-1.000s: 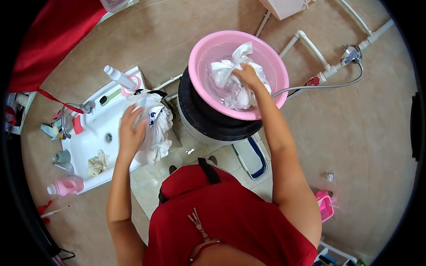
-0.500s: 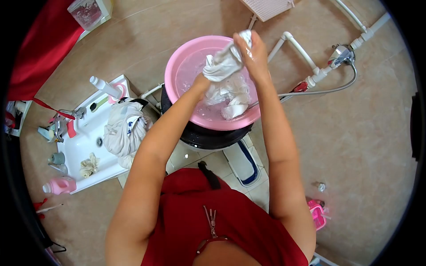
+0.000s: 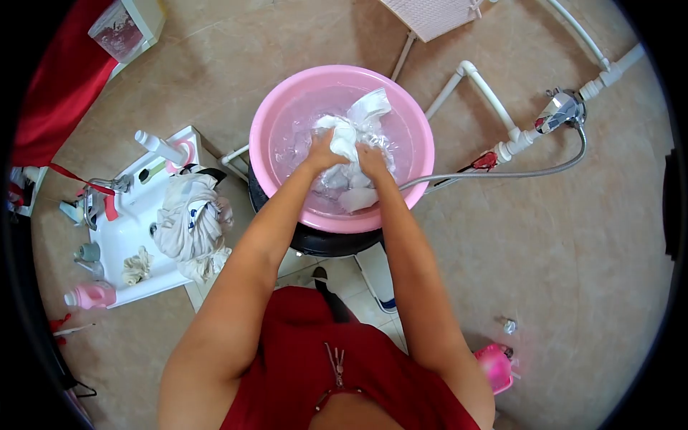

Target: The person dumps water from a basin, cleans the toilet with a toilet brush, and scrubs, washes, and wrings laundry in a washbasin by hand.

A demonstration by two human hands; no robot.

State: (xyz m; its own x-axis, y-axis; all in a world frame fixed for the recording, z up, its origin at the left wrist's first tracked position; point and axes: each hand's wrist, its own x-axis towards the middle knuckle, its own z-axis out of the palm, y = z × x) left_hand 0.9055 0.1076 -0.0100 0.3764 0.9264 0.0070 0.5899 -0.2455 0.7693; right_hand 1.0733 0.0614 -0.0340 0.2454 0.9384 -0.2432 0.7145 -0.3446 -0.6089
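Both hands are down in a pink basin [image 3: 423, 143] of water with wet white cloth [image 3: 342, 136] between them. My left hand [image 3: 324, 152] is closed on the left side of that cloth, thumb upward. My right hand [image 3: 371, 159] grips its right side, its fingertips partly hidden by the cloth and water. A flat white piece of fabric [image 3: 370, 104] pokes out of the water at the far side. Another pale piece [image 3: 357, 199] lies near the basin's front wall. The end of a metal shower hose [image 3: 494, 171] runs over the right rim into the basin.
The basin rests on a black round tub [image 3: 330, 244]. At left, a white sink [image 3: 154, 288] holds a heap of pale laundry [image 3: 190, 222], a white bottle [image 3: 159, 145] and a pink bottle [image 3: 91, 294]. White pipes with a mixer tap [image 3: 561, 111] run along the right wall.
Both hands have come down and nearer to me, lowering the white cloth from above the basin's far rim into the water. They are closer together now.
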